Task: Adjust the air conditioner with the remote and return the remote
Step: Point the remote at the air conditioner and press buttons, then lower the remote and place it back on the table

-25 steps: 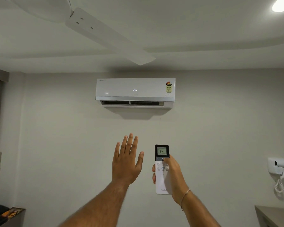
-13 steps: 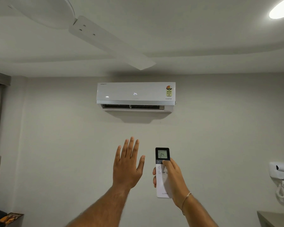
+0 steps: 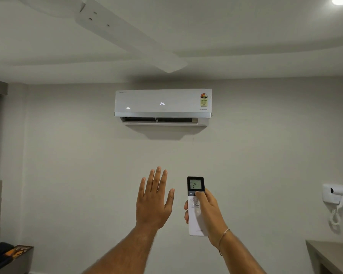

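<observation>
My right grip is closed around the remote, held upright below the air conditioner, thumb at the buttons under its screen reading 24. My left grip is spread wide, raised, holding nothing.

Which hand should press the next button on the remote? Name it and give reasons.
Right. The right hand already grips the remote, thumb resting just under its screen, aimed at the air conditioner. The left hand is open, empty, beside the remote without touching it.
</observation>
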`<action>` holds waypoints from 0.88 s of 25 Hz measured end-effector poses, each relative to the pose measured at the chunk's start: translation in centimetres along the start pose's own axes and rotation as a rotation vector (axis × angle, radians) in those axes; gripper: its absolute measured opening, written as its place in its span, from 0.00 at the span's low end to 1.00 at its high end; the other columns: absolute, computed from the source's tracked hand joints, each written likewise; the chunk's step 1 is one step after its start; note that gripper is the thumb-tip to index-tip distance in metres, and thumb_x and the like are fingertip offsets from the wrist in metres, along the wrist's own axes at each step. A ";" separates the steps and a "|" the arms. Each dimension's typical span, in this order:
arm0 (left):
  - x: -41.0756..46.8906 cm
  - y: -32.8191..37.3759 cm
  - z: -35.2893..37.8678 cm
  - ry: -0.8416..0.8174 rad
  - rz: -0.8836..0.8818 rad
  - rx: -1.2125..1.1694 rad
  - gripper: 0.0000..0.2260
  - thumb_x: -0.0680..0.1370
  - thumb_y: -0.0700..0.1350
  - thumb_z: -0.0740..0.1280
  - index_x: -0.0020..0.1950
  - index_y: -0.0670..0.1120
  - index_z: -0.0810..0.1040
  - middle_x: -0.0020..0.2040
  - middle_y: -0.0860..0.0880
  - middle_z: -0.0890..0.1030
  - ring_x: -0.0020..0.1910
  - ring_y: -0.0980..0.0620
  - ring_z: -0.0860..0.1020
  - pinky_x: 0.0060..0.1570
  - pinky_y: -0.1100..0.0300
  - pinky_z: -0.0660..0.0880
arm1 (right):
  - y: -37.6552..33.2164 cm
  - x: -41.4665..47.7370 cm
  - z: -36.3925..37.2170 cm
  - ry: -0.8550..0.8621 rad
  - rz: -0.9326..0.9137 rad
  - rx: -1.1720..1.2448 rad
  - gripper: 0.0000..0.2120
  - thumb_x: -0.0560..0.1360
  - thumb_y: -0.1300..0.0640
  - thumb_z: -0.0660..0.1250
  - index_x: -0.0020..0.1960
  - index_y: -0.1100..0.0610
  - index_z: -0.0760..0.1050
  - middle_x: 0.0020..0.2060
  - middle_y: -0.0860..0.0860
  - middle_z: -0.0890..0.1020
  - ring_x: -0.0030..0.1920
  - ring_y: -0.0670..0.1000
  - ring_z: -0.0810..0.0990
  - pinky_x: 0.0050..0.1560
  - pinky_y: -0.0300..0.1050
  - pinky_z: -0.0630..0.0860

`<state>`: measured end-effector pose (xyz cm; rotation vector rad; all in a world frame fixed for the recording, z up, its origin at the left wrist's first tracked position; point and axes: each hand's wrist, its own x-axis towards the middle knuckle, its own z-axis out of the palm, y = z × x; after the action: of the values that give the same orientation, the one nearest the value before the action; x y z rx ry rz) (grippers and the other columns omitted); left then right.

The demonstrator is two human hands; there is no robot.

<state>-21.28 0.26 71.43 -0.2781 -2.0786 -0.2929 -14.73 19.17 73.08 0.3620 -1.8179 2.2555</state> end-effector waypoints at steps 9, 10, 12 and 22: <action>-11.3 -0.6 6.8 -0.247 -0.036 -0.026 0.31 0.87 0.60 0.49 0.88 0.51 0.50 0.89 0.50 0.51 0.88 0.50 0.47 0.85 0.43 0.49 | 10.2 -1.6 -3.9 0.057 0.193 -0.010 0.10 0.88 0.51 0.62 0.63 0.57 0.75 0.40 0.61 0.89 0.31 0.58 0.85 0.32 0.49 0.83; -13.0 -0.6 7.6 -0.287 -0.048 -0.027 0.31 0.87 0.60 0.49 0.89 0.51 0.50 0.89 0.50 0.51 0.88 0.50 0.47 0.85 0.43 0.48 | 11.8 -2.0 -4.4 0.064 0.219 -0.014 0.11 0.88 0.51 0.62 0.63 0.57 0.75 0.40 0.60 0.89 0.32 0.58 0.86 0.32 0.49 0.84; -17.0 -0.8 9.6 -0.374 -0.072 -0.037 0.32 0.86 0.61 0.49 0.89 0.51 0.48 0.89 0.49 0.50 0.88 0.50 0.46 0.86 0.43 0.48 | 15.7 -2.9 -5.7 0.104 0.288 -0.047 0.10 0.87 0.51 0.64 0.63 0.56 0.77 0.41 0.57 0.90 0.33 0.58 0.88 0.33 0.50 0.85; -46.4 -0.6 17.7 -0.905 -0.247 -0.095 0.30 0.88 0.59 0.49 0.89 0.50 0.49 0.89 0.49 0.50 0.88 0.48 0.47 0.86 0.43 0.45 | 43.6 -16.4 -13.1 0.287 0.764 -0.321 0.20 0.73 0.50 0.84 0.58 0.45 0.78 0.51 0.53 0.88 0.36 0.51 0.90 0.30 0.36 0.83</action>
<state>-12.87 1.75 22.47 -0.2301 -3.0078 -0.4734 -13.94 22.51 24.82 -0.7990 -2.3483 2.1747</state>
